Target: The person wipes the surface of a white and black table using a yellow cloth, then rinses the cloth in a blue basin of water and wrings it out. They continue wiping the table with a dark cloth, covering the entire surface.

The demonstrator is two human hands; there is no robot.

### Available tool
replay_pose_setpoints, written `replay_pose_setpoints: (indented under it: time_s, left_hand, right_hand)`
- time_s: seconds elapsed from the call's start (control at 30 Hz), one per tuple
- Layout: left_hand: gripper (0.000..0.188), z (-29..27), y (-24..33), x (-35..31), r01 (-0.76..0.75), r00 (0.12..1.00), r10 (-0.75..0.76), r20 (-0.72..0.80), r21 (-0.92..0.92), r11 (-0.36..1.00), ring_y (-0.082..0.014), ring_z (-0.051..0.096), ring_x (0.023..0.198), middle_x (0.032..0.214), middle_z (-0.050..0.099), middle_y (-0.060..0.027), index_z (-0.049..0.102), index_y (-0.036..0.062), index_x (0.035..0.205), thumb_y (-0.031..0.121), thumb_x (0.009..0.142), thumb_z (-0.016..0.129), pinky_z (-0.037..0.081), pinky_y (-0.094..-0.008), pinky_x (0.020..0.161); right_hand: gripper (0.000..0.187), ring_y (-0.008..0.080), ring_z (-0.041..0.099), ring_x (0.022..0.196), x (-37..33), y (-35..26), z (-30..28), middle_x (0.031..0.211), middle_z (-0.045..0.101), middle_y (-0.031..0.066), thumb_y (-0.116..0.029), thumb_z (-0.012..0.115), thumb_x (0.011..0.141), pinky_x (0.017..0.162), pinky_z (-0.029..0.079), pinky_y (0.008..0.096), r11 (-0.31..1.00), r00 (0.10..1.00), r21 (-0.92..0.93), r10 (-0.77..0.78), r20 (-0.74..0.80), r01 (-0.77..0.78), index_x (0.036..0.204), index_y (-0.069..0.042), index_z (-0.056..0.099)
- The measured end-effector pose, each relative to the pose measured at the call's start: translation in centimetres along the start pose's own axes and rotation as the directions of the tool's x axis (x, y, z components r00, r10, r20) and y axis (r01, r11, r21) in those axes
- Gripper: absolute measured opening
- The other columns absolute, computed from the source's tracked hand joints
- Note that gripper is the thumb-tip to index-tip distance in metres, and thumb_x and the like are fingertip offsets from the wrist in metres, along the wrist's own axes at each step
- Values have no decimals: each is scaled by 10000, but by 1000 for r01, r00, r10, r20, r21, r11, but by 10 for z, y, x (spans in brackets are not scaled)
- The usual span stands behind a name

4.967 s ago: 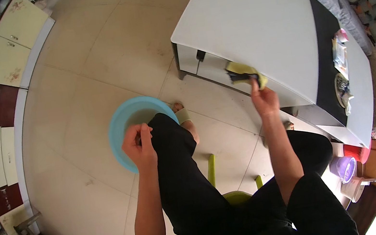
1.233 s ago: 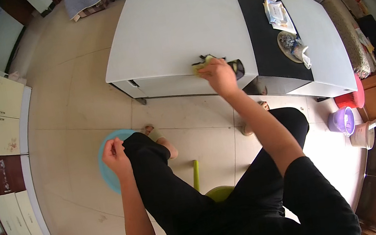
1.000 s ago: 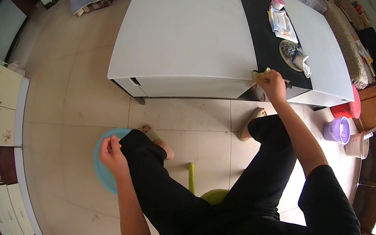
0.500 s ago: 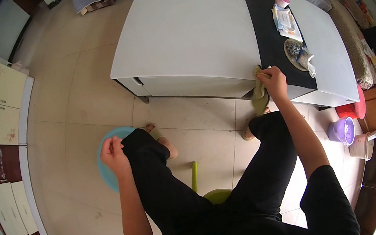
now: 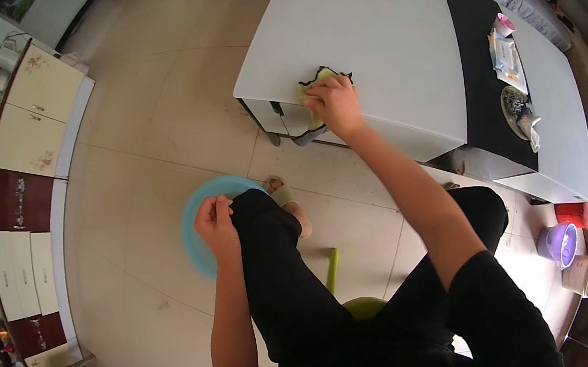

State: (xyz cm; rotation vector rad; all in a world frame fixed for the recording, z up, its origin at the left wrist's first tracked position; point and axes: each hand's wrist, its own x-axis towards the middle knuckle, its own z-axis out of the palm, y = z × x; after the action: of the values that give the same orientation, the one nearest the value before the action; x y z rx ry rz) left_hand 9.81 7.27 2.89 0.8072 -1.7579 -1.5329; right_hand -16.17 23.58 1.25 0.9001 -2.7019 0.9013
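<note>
My right hand (image 5: 337, 105) grips a yellowish-green cloth (image 5: 324, 73) with a dark edge. It presses the cloth on the near edge of the white coffee table (image 5: 369, 28), toward the table's left corner. Part of the cloth hangs over the front, by a drawer with a dark handle. My left hand (image 5: 217, 225) rests by my left knee with its fingers curled in and nothing visible in them. Beneath that hand, on the tiled floor, stands a light blue basin (image 5: 197, 232), partly covered by my leg.
A black runner (image 5: 478, 65) crosses the table, bearing a pink cup (image 5: 503, 25), a tray and a round dish (image 5: 514, 109). Purple (image 5: 558, 246) and pale buckets stand at the right. Cabinets (image 5: 27, 136) line the left side. Between my legs is a green seat (image 5: 364, 307).
My right hand has slid the cloth left along the table's near edge, from beside the black runner to near the left corner. The view has shifted; my left hand stays by the knee.
</note>
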Motion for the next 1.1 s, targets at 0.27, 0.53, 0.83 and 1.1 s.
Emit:
replay_pose_setpoints:
  time_s: [0.27, 0.53, 0.83, 1.1]
  left_hand:
    - [170, 4, 9, -3, -43, 999, 42, -8, -112, 993, -66, 475, 600, 692, 581, -22, 586, -12, 752, 78, 894, 605, 384, -208, 571]
    - [168, -5, 6, 2, -37, 999, 31, -37, -188, 981, -60, 471, 591, 674, 539, -18, 572, -25, 740, 44, 892, 594, 354, -196, 525]
    - [165, 0, 7, 10, -20, 1000, 17, -20, -183, 983, -57, 469, 590, 700, 572, -30, 559, -20, 741, 37, 893, 590, 356, -187, 530]
    - [160, -4, 11, 3, -32, 998, 10, -68, -332, 943, -53, 467, 591, 706, 568, -32, 561, -22, 749, 39, 895, 575, 353, -184, 531]
  right_hand:
    - [713, 372, 283, 1383, -95, 92, -83, 1486, 366, 61, -371, 690, 778, 1107, 115, 632, 839, 983, -540, 47, 175, 56, 1414, -199, 416]
    - [536, 444, 270, 1370, 11, -16, 55, 1433, 396, 199, -144, 491, 886, 1146, 223, 452, 818, 955, -493, -253, 153, 296, 1405, -49, 394]
    - [508, 363, 395, 1315, 57, -61, 98, 1374, 491, 118, -109, 622, 805, 1066, 372, 415, 853, 911, -322, -398, 106, 410, 1304, -126, 528]
    - [435, 344, 445, 1286, -4, 2, 18, 1279, 575, 95, -65, 643, 759, 1035, 409, 415, 881, 944, -349, -327, 39, 320, 1185, -151, 644]
